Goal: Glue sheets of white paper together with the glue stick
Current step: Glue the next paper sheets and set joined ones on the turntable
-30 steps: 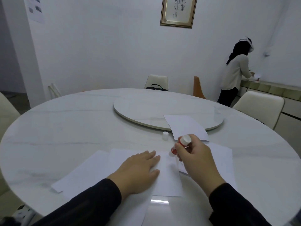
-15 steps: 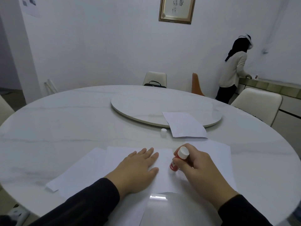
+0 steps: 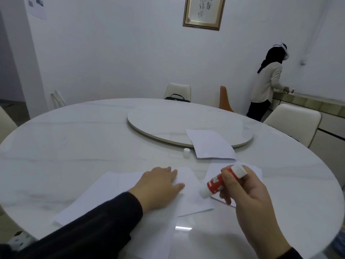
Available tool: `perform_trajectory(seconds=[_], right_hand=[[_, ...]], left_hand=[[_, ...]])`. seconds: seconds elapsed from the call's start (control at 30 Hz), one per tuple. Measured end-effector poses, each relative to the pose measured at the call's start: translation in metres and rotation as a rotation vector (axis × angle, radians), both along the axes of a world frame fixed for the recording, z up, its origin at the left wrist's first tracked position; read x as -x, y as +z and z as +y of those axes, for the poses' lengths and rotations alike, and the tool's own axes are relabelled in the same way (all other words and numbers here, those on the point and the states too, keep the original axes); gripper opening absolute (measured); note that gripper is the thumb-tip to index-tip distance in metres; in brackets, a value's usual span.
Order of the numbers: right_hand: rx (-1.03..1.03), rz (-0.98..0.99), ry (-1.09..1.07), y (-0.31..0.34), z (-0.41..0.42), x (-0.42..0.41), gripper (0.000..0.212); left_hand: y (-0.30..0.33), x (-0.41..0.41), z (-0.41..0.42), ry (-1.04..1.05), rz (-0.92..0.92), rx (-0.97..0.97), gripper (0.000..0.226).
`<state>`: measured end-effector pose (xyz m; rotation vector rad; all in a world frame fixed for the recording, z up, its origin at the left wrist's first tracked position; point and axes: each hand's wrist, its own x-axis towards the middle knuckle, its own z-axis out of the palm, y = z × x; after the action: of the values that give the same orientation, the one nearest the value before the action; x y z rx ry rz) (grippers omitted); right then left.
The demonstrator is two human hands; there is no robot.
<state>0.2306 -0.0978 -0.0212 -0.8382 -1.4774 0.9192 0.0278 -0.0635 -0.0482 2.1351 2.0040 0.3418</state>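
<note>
My left hand (image 3: 159, 187) lies flat, fingers straight, pressing down overlapping white paper sheets (image 3: 112, 195) near the table's front edge. My right hand (image 3: 248, 195) grips a red and white glue stick (image 3: 216, 184), tilted with its white tip down and left on the corner of the top sheet (image 3: 188, 182). Another sheet (image 3: 255, 171) lies under my right hand. One more sheet (image 3: 211, 144) rests partly on the turntable. The small white glue cap (image 3: 186, 152) stands on the table beyond my hands.
A round white marble table (image 3: 74, 146) carries a raised turntable (image 3: 168, 122) at its centre. Chairs (image 3: 293, 122) stand around it, one with a black bag (image 3: 176, 98). A person (image 3: 265, 85) stands at a counter at the far right.
My right hand has swept the glue stick down the sheet's right edge toward me and tilted it more. My left hand stays pressing the sheets. The view shifted slightly.
</note>
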Motion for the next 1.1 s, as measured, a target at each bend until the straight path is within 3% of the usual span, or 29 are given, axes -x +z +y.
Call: perform_trajectory(seconds=[0.07, 0.13, 0.2, 0.33, 0.43, 0.6, 0.73, 0.9, 1.0, 1.1], right_hand=[[-0.019, 0.002, -0.023, 0.003, -0.001, 0.006, 0.021], [-0.041, -0.026, -0.011, 0.006, -0.003, 0.011, 0.026], [-0.035, -0.045, 0.012, 0.006, -0.005, 0.018, 0.024], [-0.013, -0.071, 0.15, 0.003, -0.01, 0.046, 0.001], [-0.034, -0.169, 0.255, -0.003, -0.02, 0.075, 0.006], [-0.112, -0.237, 0.346, -0.015, -0.033, 0.106, 0.013], [-0.129, -0.305, 0.348, -0.022, -0.038, 0.114, 0.013], [-0.189, -0.393, 0.337, -0.023, -0.037, 0.113, 0.003], [-0.197, -0.405, 0.296, -0.021, -0.033, 0.105, 0.007], [-0.135, -0.41, 0.228, -0.02, -0.026, 0.092, 0.016]], left_hand=[[0.017, 0.016, 0.003, -0.018, -0.171, -0.017, 0.059], [0.031, 0.047, -0.003, -0.077, -0.218, 0.013, 0.057], [0.036, 0.079, -0.016, -0.121, -0.198, 0.131, 0.053], [0.021, 0.107, -0.033, -0.175, -0.087, 0.24, 0.058], [0.012, 0.104, -0.036, -0.215, -0.047, 0.267, 0.063], [0.013, 0.1, -0.039, -0.257, -0.1, 0.285, 0.044], [0.009, 0.102, -0.035, -0.253, -0.065, 0.284, 0.064], [0.009, 0.104, -0.034, -0.263, -0.073, 0.298, 0.059], [0.01, 0.105, -0.035, -0.264, -0.107, 0.302, 0.055], [0.008, 0.107, -0.034, -0.246, -0.075, 0.306, 0.065]])
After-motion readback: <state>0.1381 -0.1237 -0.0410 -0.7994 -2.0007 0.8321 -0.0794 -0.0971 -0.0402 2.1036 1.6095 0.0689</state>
